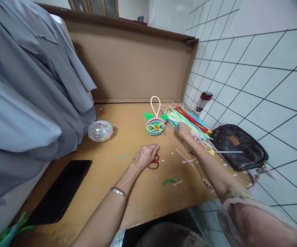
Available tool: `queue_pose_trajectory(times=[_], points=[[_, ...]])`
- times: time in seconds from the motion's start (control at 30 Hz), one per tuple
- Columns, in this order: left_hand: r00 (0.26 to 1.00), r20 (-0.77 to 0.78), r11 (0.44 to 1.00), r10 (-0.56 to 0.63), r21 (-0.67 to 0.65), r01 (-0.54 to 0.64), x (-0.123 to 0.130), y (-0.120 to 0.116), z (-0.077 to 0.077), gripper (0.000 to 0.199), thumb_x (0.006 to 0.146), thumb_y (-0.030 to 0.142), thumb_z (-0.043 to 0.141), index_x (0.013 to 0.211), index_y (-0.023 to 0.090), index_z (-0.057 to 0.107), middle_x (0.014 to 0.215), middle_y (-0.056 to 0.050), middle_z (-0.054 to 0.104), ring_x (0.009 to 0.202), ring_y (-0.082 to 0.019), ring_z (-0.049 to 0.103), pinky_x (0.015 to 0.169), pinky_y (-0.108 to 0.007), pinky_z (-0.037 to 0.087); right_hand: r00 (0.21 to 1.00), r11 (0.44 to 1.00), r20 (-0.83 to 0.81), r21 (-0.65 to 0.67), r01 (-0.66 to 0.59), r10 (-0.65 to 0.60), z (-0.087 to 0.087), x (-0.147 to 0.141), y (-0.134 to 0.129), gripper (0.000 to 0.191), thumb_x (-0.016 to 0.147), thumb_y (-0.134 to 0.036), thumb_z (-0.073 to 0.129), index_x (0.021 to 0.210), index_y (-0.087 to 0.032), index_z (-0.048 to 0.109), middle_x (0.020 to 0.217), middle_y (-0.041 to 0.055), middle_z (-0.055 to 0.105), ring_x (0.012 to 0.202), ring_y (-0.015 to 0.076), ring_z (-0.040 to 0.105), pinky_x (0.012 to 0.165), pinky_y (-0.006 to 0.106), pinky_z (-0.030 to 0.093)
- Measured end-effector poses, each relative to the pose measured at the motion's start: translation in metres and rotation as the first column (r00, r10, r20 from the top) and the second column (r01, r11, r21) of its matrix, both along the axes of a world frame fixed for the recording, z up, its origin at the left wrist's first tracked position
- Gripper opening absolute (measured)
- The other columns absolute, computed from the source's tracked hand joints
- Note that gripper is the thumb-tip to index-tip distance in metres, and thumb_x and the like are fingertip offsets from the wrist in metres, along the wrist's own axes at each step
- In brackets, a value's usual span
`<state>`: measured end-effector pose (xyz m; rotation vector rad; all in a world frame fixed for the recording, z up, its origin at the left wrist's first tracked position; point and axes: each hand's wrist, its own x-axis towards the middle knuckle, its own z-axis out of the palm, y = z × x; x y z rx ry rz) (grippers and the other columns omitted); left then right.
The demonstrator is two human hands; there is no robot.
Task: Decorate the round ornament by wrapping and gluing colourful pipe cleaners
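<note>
My left hand [146, 154] rests on the table with its fingers curled together, partly over a pair of red-handled scissors [153, 167]. Anything inside those fingers is hidden. At the near left end of a pile of coloured pipe cleaners [189, 116] is my right hand [183, 131], its fingers bent and closed; what they hold cannot be made out. Between and beyond the hands stands a small round ornament [155, 127] with a colourful face, green leaf-like ears and a white loop on top.
A clear plastic ball [100, 131] sits on the left, behind a black phone or tablet [61, 192]. Pipe cleaner scraps, including a green piece [169, 181], lie near the front. A brown patterned bag [238, 147] and a bottle [203, 102] stand by the tiled wall. Grey cloth [35, 79] hangs left.
</note>
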<state>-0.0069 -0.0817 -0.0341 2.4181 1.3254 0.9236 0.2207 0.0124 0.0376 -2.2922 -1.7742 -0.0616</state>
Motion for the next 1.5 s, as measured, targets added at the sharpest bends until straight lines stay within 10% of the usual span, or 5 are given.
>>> queue_pose_trajectory(times=[0.37, 0.6, 0.77, 1.1, 1.5], points=[[1.0, -0.016, 1.0, 0.018, 0.006, -0.018, 0.0, -0.003, 0.006, 0.033, 0.1, 0.034, 0.042, 0.087, 0.022, 0.07, 0.083, -0.006, 0.074, 0.074, -0.015, 0.065, 0.068, -0.024, 0.043, 0.999, 0.998, 0.029, 0.046, -0.047, 0.046, 0.049, 0.051, -0.061, 0.02, 0.075, -0.002, 0.062, 0.06, -0.015, 0.061, 0.072, 0.0126, 0.067, 0.084, 0.0252, 0.063, 0.081, 0.041, 0.038], [0.996, -0.085, 1.0, 0.022, 0.022, -0.02, -0.002, -0.003, 0.007, 0.034, 0.1, 0.032, 0.042, 0.09, 0.021, 0.072, 0.087, -0.006, 0.076, 0.076, -0.016, 0.067, 0.067, -0.025, 0.042, 0.776, 0.794, -0.311, -0.093, -0.6, 0.549, 0.014, 0.017, -0.17, 0.015, 0.077, -0.015, 0.066, 0.091, -0.018, 0.071, 0.089, 0.0039, 0.071, 0.079, 0.0168, 0.063, 0.073, 0.028, 0.045], [0.998, -0.049, 0.996, 0.042, 0.077, -0.038, -0.002, -0.001, 0.002, 0.034, 0.101, 0.034, 0.042, 0.093, 0.022, 0.073, 0.093, -0.007, 0.077, 0.082, -0.017, 0.07, 0.071, -0.024, 0.045, 0.757, 0.748, -0.21, -0.137, -0.649, 0.619, -0.022, -0.014, -0.221, 0.016, 0.087, -0.025, 0.065, 0.101, -0.017, 0.066, 0.105, 0.0095, 0.067, 0.097, 0.0218, 0.059, 0.081, 0.031, 0.042], [0.998, -0.044, 0.994, 0.053, 0.1, -0.049, -0.005, 0.002, -0.001, 0.035, 0.1, 0.034, 0.042, 0.095, 0.021, 0.074, 0.092, -0.008, 0.078, 0.081, -0.018, 0.072, 0.072, -0.025, 0.049, 0.933, 0.967, 0.257, -0.099, -0.234, 0.252, -0.036, -0.002, -0.194, 0.012, 0.092, -0.018, 0.053, 0.098, -0.013, 0.062, 0.1, 0.0149, 0.062, 0.091, 0.0248, 0.051, 0.079, 0.033, 0.033], [0.999, -0.013, 0.991, 0.05, 0.123, -0.048, -0.005, 0.002, -0.001, 0.033, 0.099, 0.033, 0.046, 0.095, 0.021, 0.076, 0.092, -0.009, 0.079, 0.083, -0.018, 0.074, 0.072, -0.025, 0.052, 0.976, 0.958, 0.088, -0.224, -0.178, 0.201, -0.012, -0.015, -0.18, 0.027, 0.087, -0.008, 0.044, 0.104, -0.012, 0.065, 0.102, 0.0151, 0.071, 0.088, 0.0229, 0.062, 0.068, 0.03, 0.034]])
